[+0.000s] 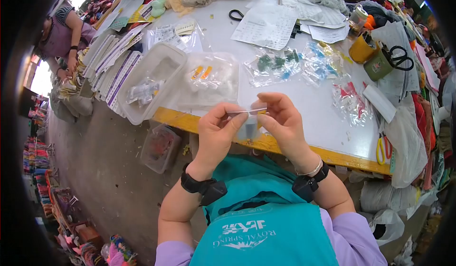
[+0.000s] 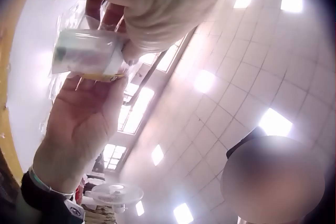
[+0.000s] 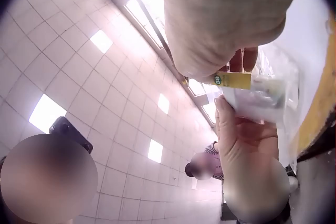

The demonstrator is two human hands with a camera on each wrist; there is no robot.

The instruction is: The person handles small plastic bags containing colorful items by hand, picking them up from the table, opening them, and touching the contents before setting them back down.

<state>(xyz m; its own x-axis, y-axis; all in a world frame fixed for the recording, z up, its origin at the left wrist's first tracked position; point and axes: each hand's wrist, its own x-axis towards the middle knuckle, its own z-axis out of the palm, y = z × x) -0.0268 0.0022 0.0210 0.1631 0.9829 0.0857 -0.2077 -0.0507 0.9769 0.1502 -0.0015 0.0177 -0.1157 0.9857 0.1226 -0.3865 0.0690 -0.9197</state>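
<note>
Both hands hold a small clear plastic bag (image 1: 250,129) by its top edge, over the table's front edge. My left hand (image 1: 213,130) pinches one top corner between thumb and fingers. The other side is pinched by my right hand (image 1: 286,128), whose thumb lies near the bag's mouth. A yellow label (image 3: 233,80) marked 38 lies along the bag, at the right hand's fingers. Something bluish-grey shows through the film; its kind is blurred. In the left wrist view, the bag (image 2: 86,51) spans the space between both hands.
Left of the hands lie a white tray (image 1: 178,61) with packets and a clear bag (image 1: 223,87) bearing two yellow labels. Small packets of coloured pieces (image 1: 280,64), papers (image 1: 266,26) and black scissors (image 1: 401,59) lie beyond. Another person (image 1: 66,35) works at far left.
</note>
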